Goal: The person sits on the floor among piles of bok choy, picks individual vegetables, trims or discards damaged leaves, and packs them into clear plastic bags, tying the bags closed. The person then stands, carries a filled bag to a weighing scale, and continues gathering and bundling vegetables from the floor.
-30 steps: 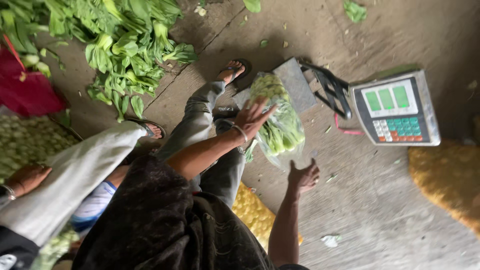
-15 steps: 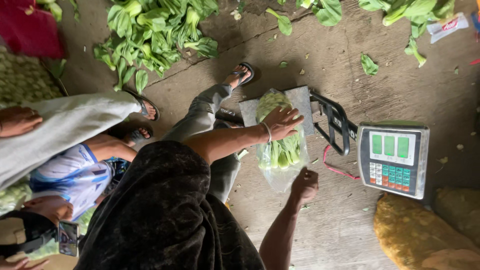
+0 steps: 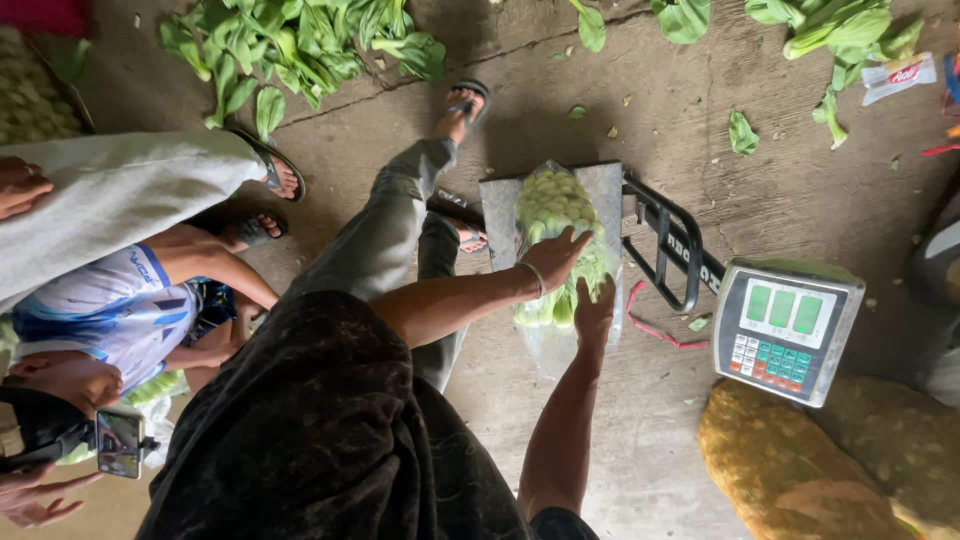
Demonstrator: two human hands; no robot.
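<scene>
A clear plastic bag of pale green vegetables (image 3: 548, 205) lies on the grey platform of a floor scale (image 3: 497, 215). My left hand (image 3: 555, 258), with a bracelet at the wrist, grips the bag's top from the left. From below, my right hand (image 3: 594, 312) presses against the bag's lower right side, so the bag sits between both hands. The scale's display head (image 3: 788, 330), with green screens and a keypad, sits to the right on a black metal frame (image 3: 668, 240). My legs and sandalled foot (image 3: 462, 102) stretch out to the left of the scale.
Loose leafy greens (image 3: 290, 45) lie piled on the concrete at the top left, with more greens (image 3: 830, 25) at the top right. Yellow mesh sacks (image 3: 800, 470) fill the bottom right. A person in a white and blue shirt (image 3: 105, 300) crouches at the left, beside a light-trousered leg (image 3: 130, 190).
My right hand, which hung free below the bag, has come up against the bag's side. My left hand stays on the bag. The view has shifted, bringing the scale closer to centre.
</scene>
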